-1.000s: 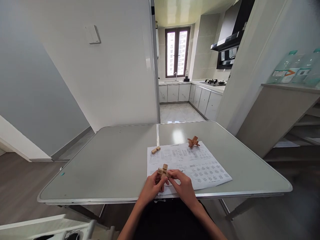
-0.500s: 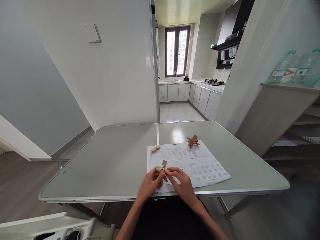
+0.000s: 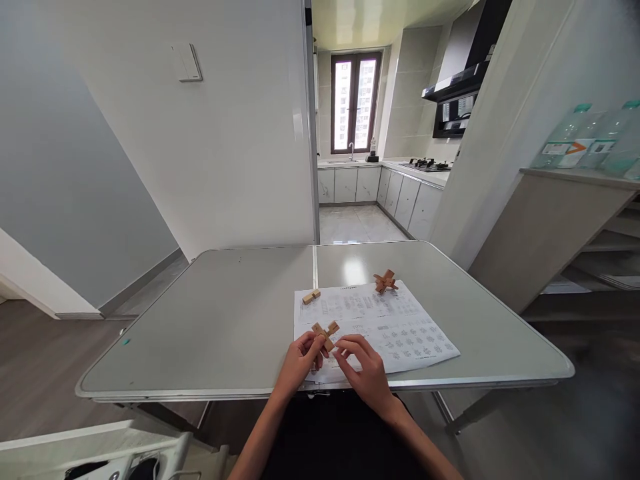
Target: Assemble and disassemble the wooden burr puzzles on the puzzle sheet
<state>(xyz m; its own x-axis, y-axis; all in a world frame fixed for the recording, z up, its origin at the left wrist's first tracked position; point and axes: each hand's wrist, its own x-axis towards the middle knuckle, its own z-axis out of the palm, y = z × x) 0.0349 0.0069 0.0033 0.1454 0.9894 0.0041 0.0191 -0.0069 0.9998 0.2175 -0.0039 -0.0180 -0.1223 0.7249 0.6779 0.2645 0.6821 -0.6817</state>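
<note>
My left hand (image 3: 299, 360) pinches a small assembly of light wooden burr puzzle pieces (image 3: 326, 335) between thumb and fingers, just above the near part of a printed sheet. The pieces cross each other at an angle, and one notched end points up to the right. Close by on the right is my right hand (image 3: 364, 370), its fingers curved and its thumb a little apart from them. The fingertips are beside the lower end of the assembly; nothing shows between them. A loose notched wooden piece (image 3: 311, 297) lies on the sheet's far left corner.
The printed instruction sheet (image 3: 415, 362) with puzzle diagrams lies on the grey table (image 3: 210, 320). An assembled reddish-brown wooden burr puzzle (image 3: 385, 282) rests at its far right edge. Plastic bottles (image 3: 560, 143) stand on a shelf unit to the right. A kitchen is visible beyond the table.
The held wooden pieces have turned, so their upper end now leans right. My right fingertips have drawn slightly off them, while my left hand keeps its hold.
</note>
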